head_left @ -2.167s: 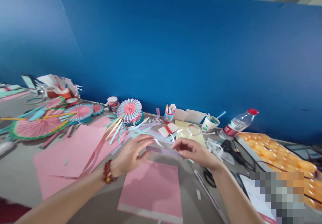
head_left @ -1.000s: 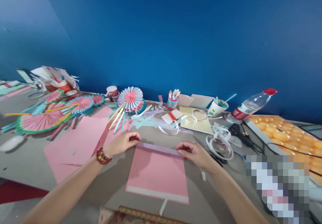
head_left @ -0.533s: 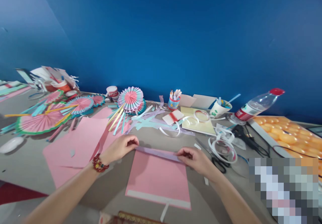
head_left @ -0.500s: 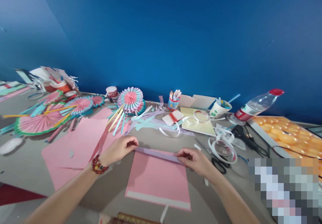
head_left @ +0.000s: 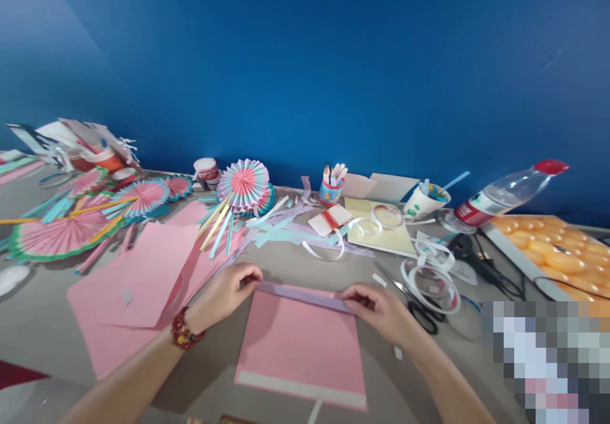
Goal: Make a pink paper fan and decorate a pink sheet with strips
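A pink paper sheet (head_left: 300, 348) lies flat on the grey table in front of me. Along its far edge runs a lilac paper strip (head_left: 305, 296). My left hand (head_left: 227, 294), with a red bead bracelet on the wrist, pinches the strip's left end. My right hand (head_left: 381, 309) pinches its right end. Both hands rest on the sheet's far corners with fingers closed.
Larger pink sheets (head_left: 138, 284) lie to the left. Paper fans (head_left: 243, 185) and loose strips (head_left: 281, 230) crowd the back. Scissors (head_left: 419, 309), tape loops (head_left: 429, 278), a pen cup (head_left: 331, 189), a paper cup (head_left: 424, 201) and a water bottle (head_left: 509, 195) sit right.
The strip, held in the air 2.2 s ago, now lies on the pink sheet's far edge. Both hands have stayed at its ends over the last second.
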